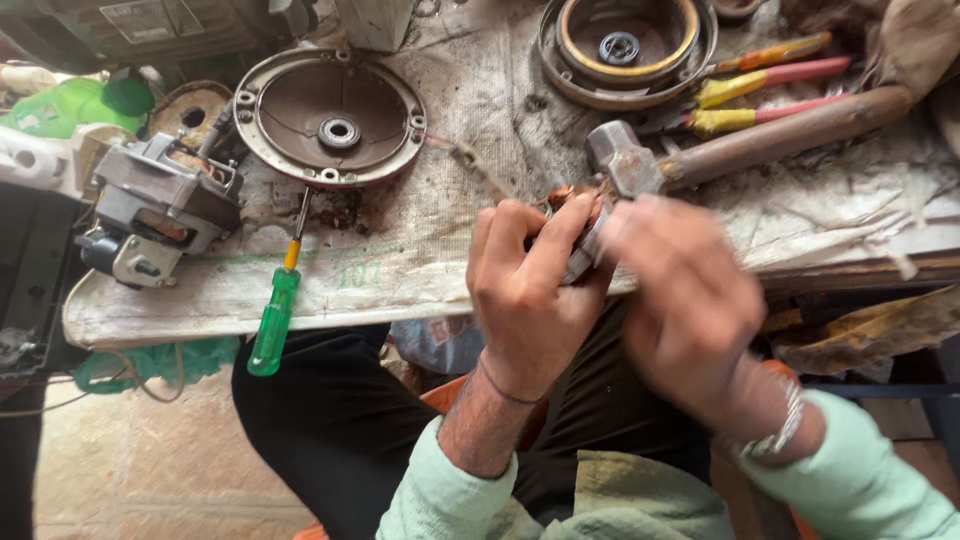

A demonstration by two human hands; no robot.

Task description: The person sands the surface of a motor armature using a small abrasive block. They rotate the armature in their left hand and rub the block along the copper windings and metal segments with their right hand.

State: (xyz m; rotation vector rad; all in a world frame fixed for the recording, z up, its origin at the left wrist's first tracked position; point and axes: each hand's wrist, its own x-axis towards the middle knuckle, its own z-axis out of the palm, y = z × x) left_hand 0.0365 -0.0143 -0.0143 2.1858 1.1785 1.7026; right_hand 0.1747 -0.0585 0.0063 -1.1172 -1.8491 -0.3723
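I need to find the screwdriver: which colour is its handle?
The screwdriver has a translucent green handle with a yellow collar, clearest in the head view.

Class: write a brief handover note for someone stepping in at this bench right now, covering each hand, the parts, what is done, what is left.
Left hand: gripping a small motor part with copper windings at the bench edge.
Right hand: blurred, on the same part.
Hammer lies just behind it; green screwdriver overhangs the bench edge to the left.
Done: round end cover and small motor lie apart on the bench.
Left: the held part is in hand, not set down.
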